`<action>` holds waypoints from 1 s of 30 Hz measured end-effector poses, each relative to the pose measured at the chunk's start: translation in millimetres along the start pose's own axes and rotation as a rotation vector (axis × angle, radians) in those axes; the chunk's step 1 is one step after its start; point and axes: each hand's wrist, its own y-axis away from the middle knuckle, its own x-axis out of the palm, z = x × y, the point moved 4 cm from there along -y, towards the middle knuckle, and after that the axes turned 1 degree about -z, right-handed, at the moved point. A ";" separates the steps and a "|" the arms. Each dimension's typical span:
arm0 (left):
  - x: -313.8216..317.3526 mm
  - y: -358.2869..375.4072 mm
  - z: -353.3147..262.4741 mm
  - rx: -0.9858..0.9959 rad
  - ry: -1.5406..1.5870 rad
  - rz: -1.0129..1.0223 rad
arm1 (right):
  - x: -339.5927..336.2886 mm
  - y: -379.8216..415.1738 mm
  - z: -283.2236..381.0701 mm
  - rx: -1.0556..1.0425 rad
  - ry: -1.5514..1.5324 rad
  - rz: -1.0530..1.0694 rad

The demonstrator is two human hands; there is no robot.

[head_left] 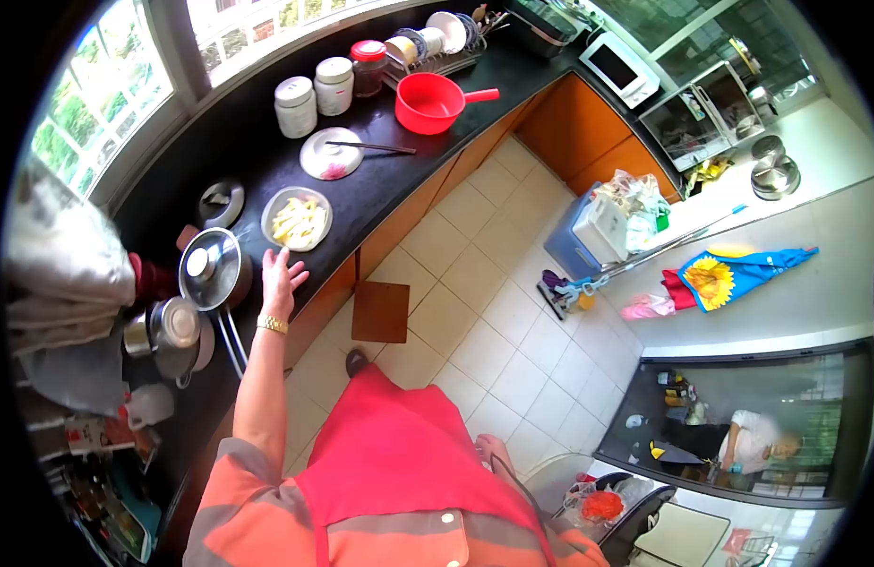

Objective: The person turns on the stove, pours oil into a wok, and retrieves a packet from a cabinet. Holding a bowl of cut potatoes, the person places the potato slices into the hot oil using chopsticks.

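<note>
My left hand, with a gold watch on the wrist, reaches over the counter edge with its fingers spread. Its fingertips are at the near rim of a white bowl; whether they touch cannot be told. Pale yellow cut pieces lie in the bowl. Just left of the hand is a lidded pan, its handle pointing toward me. A white plate with a pink flower lies behind the bowl, dark chopsticks across it. What looks like my right hand hangs beside my red apron, its fingers mostly hidden.
A red saucepan, white jars and a dish rack stand along the dark counter. A brown stool is on the tiled floor. A blue bin stands at the right. Steel pots sit at the left.
</note>
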 end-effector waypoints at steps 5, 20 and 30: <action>20.1 -37.3 -6.6 0.004 -0.164 -0.014 | -19.6 -33.8 8.9 0.044 -0.026 -0.007; 123.5 58.4 -44.2 0.106 -0.276 0.003 | 138.7 -86.5 602.3 -0.710 0.085 0.762; 178.2 98.7 -34.0 0.107 -0.007 -0.309 | 193.7 -90.8 677.8 -0.758 0.020 1.111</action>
